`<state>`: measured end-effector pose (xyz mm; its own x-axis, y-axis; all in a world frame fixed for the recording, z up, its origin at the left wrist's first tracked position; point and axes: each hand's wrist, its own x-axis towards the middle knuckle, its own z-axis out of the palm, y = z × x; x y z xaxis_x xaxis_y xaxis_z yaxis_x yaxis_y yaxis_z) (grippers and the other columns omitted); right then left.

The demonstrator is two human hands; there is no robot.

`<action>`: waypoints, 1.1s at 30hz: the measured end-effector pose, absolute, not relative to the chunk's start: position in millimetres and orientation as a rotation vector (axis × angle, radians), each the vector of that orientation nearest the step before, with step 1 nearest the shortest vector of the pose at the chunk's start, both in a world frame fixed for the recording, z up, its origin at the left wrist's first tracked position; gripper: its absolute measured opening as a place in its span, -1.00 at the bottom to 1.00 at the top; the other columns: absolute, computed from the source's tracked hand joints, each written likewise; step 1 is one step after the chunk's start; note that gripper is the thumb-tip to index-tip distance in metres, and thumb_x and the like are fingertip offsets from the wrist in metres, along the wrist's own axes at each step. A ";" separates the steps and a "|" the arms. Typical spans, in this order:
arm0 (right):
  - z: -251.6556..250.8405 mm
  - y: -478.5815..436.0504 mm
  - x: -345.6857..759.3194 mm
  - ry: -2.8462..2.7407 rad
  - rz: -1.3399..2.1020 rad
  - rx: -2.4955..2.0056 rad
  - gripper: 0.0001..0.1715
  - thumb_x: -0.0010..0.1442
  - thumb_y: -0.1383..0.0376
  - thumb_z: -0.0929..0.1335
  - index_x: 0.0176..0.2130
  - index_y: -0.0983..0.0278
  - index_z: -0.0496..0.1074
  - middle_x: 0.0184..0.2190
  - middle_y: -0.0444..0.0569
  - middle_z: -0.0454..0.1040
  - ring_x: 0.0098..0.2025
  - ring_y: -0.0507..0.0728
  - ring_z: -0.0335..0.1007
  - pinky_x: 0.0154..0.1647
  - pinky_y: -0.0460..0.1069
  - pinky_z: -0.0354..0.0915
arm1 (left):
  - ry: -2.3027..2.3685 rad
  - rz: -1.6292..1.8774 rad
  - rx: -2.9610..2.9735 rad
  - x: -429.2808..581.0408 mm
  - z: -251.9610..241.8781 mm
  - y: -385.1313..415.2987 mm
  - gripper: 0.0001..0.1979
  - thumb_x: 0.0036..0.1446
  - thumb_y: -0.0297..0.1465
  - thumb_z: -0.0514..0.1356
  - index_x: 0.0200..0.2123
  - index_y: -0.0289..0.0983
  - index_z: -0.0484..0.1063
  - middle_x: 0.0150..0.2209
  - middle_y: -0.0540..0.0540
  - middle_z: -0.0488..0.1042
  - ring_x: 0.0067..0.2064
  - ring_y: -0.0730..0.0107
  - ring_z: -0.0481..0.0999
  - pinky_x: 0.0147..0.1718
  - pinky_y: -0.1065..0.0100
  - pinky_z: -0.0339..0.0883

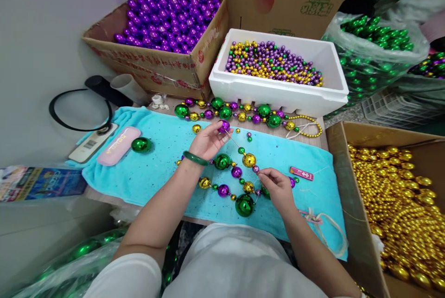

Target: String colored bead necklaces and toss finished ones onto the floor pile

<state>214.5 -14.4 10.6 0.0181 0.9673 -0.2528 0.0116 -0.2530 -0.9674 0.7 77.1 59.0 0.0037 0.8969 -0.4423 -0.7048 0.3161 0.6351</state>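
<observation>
My left hand (208, 140) pinches a purple bead (224, 126) at the tip of a thin needle or wire over a turquoise towel (156, 159). A green bangle sits on that wrist. My right hand (276, 187) is closed on the string just behind a small purple bead and a gold bead (249, 160). The partly strung strand (229, 182) of green, gold and purple beads curls on the towel between my hands. A finished bead strand (239, 112) lies along the towel's far edge.
A white foam box (278, 91) of small mixed beads stands behind. A cardboard box of purple beads (167, 20) is at back left, gold beads (399, 196) at right, green beads (375, 38) in a bag at back right. A loose green ball (141, 144), pink case and small scale lie left.
</observation>
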 end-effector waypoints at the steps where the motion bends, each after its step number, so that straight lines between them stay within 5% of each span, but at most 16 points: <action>1: 11.6 -14.3 213.8 -1.069 1.375 -1.418 -0.70 -0.11 0.10 0.45 -0.48 0.30 0.47 -0.63 -0.14 0.33 -0.57 -0.02 0.11 -0.57 -0.09 0.08 | 0.916 1.293 0.301 2.1 59.5 74.9 -0.87 -0.04 -0.55 0.25 -0.35 -0.32 0.41 -0.40 -0.04 0.52 -0.31 0.40 0.56 -0.28 0.40 0.45; 14: 10.2 -13.0 211.0 -0.993 1.463 -1.438 -0.67 -0.11 0.08 0.45 -0.47 0.29 0.42 -0.70 -0.23 0.19 -0.64 -0.07 0.02 -0.66 -0.13 -0.03 | 0.983 1.356 0.695 13.8 57.8 52.8 -0.60 -0.23 -0.59 0.39 -0.25 -0.24 0.46 -0.25 0.03 0.46 -0.22 0.50 0.48 -0.18 0.45 0.34; 24: 10.7 -11.1 210.5 -0.868 1.522 -1.355 -0.66 -0.11 0.14 0.48 -0.36 0.28 0.43 -0.64 -0.22 0.30 -0.61 -0.05 0.14 -0.63 -0.13 0.12 | 0.945 1.212 0.786 23.8 65.5 46.5 -0.71 -0.06 -0.27 0.37 -0.25 -0.28 0.57 -0.20 -0.15 0.55 -0.18 0.32 0.52 -0.17 0.33 0.38; 29: 25.2 -15.4 219.0 -1.170 1.873 -1.145 -0.60 -0.08 0.13 0.48 -0.23 0.26 0.46 -0.48 -0.13 0.44 -0.50 0.01 0.30 -0.54 -0.10 0.23 | 1.012 1.234 1.014 15.8 76.8 46.2 -0.87 -0.04 -0.33 0.35 -0.37 -0.22 0.62 -0.26 -0.11 0.58 -0.12 0.30 0.49 -0.13 0.35 0.35; 33: 43.3 -15.6 222.5 -1.529 1.636 -1.244 -0.63 0.04 0.11 0.44 -0.18 0.26 0.52 -0.36 -0.08 0.47 -0.45 -0.02 0.25 -0.46 -0.10 0.21 | 0.923 1.101 1.248 11.7 92.1 38.7 -0.90 0.01 -0.32 0.32 -0.38 -0.18 0.63 -0.32 -0.11 0.58 -0.14 0.27 0.48 -0.10 0.28 0.35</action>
